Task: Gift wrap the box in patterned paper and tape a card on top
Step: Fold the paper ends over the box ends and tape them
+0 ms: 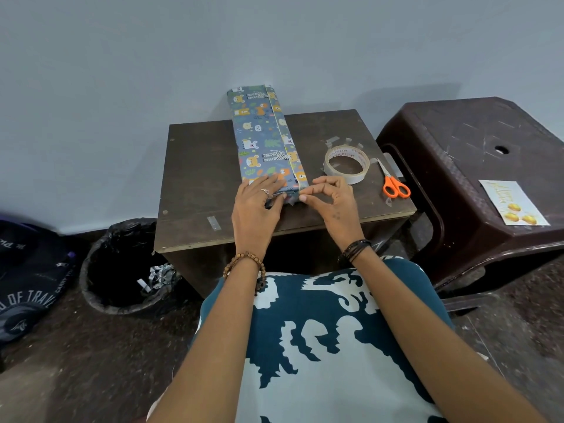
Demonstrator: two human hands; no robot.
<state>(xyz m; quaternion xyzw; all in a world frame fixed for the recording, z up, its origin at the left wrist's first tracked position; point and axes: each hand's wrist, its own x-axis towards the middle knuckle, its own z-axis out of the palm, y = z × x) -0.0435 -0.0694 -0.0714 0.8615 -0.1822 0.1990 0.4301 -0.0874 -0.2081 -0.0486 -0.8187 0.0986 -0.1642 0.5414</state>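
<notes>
Stool (476, 166): dark brown plastic, right of the table, a hole in its seat.
Table (201, 178): small dark wooden top against the wall, with scraps of clear tape stuck to it.
Bin (100, 282): black-lined, on the floor to the table's left, shredded paper inside.
Box (264, 138): long and narrow, wrapped in blue animal-print paper, lying lengthwise on the table with its far end overhanging toward the wall; the paper seam runs along its right side.
Left hand (258, 206): fingers straight and together, pressing flat on the box's near end.
Right hand (331, 198): thumb and forefinger pinching the paper flap at the near right corner, other fingers curled.
Card (512, 203): pale, with gold ornaments, lying on the stool.
Tape roll (346, 164): clear, lying flat, right of the box.
Scissors (393, 183): orange-handled, just right of the roll.
</notes>
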